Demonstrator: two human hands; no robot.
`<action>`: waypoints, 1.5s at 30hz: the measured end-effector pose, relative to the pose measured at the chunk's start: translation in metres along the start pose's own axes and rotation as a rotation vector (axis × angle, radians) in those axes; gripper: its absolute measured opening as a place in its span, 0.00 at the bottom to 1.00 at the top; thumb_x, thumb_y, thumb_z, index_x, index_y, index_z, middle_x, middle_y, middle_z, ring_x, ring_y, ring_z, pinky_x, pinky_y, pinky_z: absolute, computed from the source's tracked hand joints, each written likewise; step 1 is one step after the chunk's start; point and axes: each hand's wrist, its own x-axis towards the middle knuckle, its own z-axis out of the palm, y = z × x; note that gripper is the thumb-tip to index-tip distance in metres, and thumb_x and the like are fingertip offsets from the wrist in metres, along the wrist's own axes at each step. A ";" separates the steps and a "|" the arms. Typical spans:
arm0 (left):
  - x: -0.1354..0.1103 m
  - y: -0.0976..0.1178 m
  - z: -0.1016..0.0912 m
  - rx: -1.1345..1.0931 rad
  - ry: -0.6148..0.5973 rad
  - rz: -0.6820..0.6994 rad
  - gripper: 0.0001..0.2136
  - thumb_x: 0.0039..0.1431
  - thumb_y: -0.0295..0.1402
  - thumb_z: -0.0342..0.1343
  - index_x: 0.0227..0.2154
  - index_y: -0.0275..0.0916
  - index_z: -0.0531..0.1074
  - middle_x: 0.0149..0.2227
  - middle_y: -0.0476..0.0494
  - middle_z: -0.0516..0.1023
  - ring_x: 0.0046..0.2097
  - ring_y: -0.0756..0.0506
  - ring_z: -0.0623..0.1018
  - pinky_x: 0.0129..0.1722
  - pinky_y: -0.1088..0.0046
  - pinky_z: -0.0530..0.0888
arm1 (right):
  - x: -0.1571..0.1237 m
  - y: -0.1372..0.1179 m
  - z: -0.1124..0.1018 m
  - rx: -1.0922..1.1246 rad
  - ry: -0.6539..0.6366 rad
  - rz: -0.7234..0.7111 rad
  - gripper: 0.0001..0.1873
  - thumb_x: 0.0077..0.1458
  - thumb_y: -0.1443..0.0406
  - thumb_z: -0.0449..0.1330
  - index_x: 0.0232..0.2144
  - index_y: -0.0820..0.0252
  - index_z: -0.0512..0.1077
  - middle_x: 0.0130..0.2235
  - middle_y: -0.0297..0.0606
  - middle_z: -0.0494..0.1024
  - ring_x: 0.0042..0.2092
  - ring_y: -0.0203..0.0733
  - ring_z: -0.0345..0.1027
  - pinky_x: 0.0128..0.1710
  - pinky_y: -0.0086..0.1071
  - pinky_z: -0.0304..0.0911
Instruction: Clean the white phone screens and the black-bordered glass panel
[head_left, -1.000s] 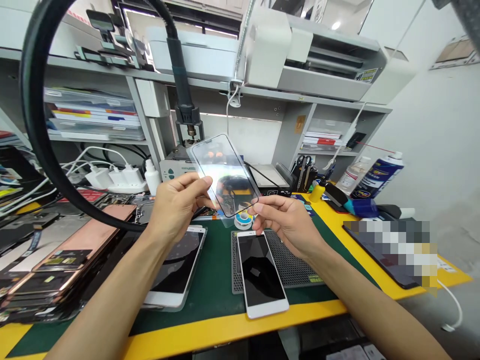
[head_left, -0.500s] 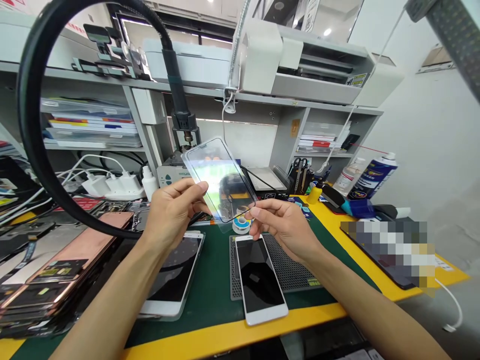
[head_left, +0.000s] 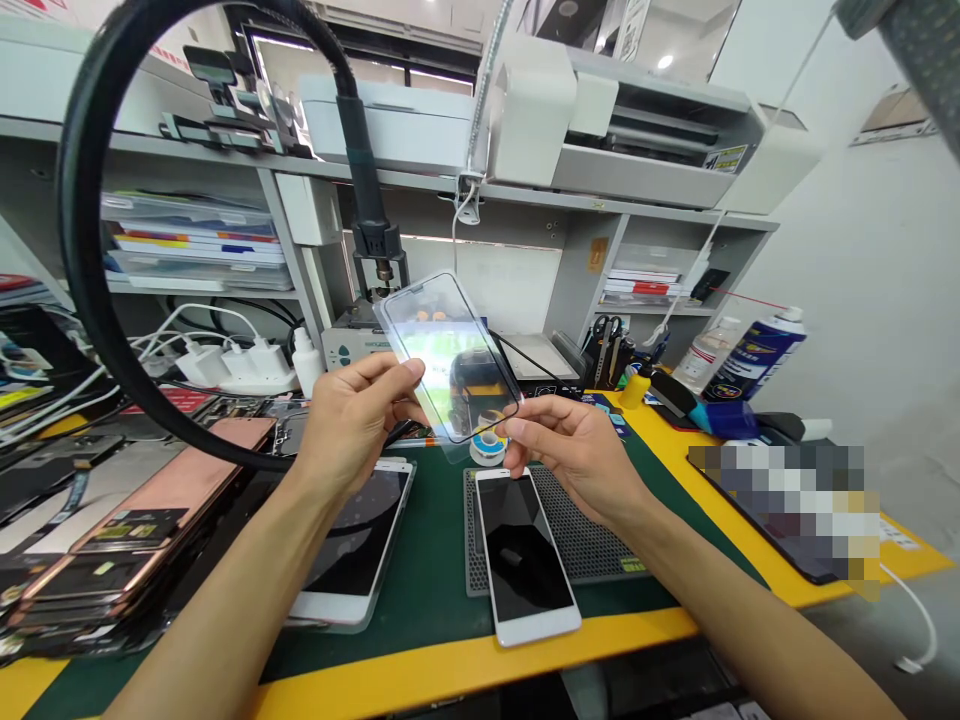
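Observation:
A clear phone screen glass with a thin black border stands tilted in the air above the bench. My left hand grips its lower left edge between thumb and fingers. My right hand pinches its lower right edge. Just below my right hand, a white smartphone with a black screen lies on a grey perforated mat. A second white smartphone lies below my left hand, partly hidden by my forearm. A small solder wire spool shows through and beside the glass.
A thick black hose loops in front of the left side. Stacked rose-gold phones fill the bench's left side. A spray can stands at the back right. Shelves with a white machine rise behind the green bench's yellow edge.
My hands still hold the glass in nearly the same pose. The whole scene has shifted slightly in view as my head moved.

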 end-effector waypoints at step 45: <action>-0.007 0.005 0.005 0.022 -0.074 0.065 0.07 0.59 0.36 0.65 0.30 0.38 0.80 0.33 0.44 0.84 0.25 0.47 0.80 0.26 0.70 0.80 | 0.000 0.000 0.001 -0.007 0.035 0.085 0.12 0.52 0.60 0.74 0.33 0.61 0.78 0.26 0.37 0.79 0.28 0.39 0.74 0.29 0.33 0.71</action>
